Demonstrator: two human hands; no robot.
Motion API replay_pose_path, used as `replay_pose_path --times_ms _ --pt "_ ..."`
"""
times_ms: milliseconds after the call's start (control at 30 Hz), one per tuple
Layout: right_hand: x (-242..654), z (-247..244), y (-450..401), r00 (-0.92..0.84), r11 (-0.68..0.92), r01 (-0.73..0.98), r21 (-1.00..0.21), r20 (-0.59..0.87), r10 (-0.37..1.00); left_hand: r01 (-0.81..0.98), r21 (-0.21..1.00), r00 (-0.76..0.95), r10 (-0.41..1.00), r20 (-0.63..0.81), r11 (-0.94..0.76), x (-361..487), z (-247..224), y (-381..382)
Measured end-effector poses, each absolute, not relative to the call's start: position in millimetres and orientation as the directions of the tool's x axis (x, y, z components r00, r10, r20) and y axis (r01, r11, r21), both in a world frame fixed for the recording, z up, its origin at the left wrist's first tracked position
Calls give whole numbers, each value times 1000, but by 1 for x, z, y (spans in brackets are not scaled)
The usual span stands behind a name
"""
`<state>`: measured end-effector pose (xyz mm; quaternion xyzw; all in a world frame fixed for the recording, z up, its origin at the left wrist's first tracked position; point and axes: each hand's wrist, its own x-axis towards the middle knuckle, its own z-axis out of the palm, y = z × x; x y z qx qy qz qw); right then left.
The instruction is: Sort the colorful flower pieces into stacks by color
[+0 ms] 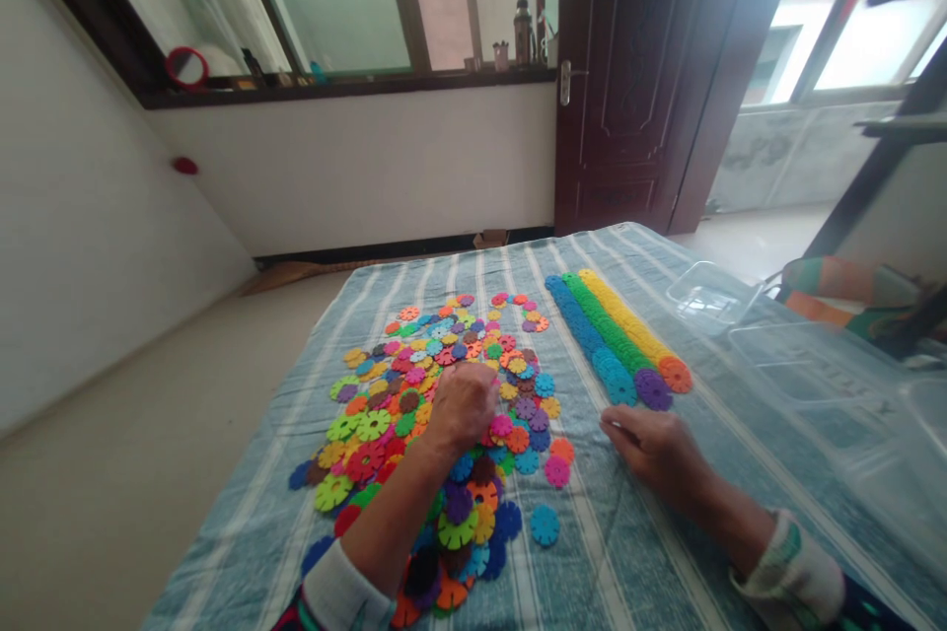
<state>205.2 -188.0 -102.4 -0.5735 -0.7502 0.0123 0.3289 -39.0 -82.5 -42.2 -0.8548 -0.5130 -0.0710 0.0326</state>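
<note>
A loose heap of multicoloured notched plastic discs (374, 425) is spread over a striped cloth. My left hand (466, 401) is over the heap with its fingers curled down among the discs; whatever they grip is hidden. To the right lie three long overlapping rows of discs: a blue row (584, 330) ending in lighter blue, a green row (608, 325) ending in a purple disc (653, 388), and a yellow row (628, 317) ending in orange (676, 375). Just below the light blue end, my right hand (658, 454) has thumb and fingers pressed together, their contents unclear.
Clear plastic containers (814, 375) and a smaller clear box (714, 294) stand along the right side of the cloth-covered surface (533, 261). A single blue disc (546, 525) lies apart, near the front. Beyond are a dark door (628, 69) and a window ledge with bottles.
</note>
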Motion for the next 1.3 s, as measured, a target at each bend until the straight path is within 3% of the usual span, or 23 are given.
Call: replay_pose_path --times_ms 133,367,667,900,1000,1100,1167,1300 --pt "204 -103 -187 -123 348 841 -414 481 868 950 -50 313 934 169 -309 -41 -43 -50" --pt "204 -99 -187 -129 355 845 -400 491 861 981 -60 190 970 151 -183 -33 -46 -28" --pt "202 -97 -187 -126 337 850 -405 465 876 963 -136 259 945 202 -235 -33 -57 -34" --pt "201 -96 -187 -125 347 848 -400 484 866 960 -100 278 918 283 -261 -36 -43 -43" --pt "200 -96 -186 -85 355 819 -451 516 852 917 19 374 874 309 -399 -25 -37 -61" --pt "198 -96 -185 -3 353 752 -557 532 847 722 303 510 774 374 -622 -5 -35 -90" --pt "197 -94 -184 54 337 682 -649 504 862 590 424 564 727 392 -687 9 -34 -109" --pt "194 -87 -183 122 289 499 -817 396 910 420 505 645 639 419 -754 30 -35 -135"
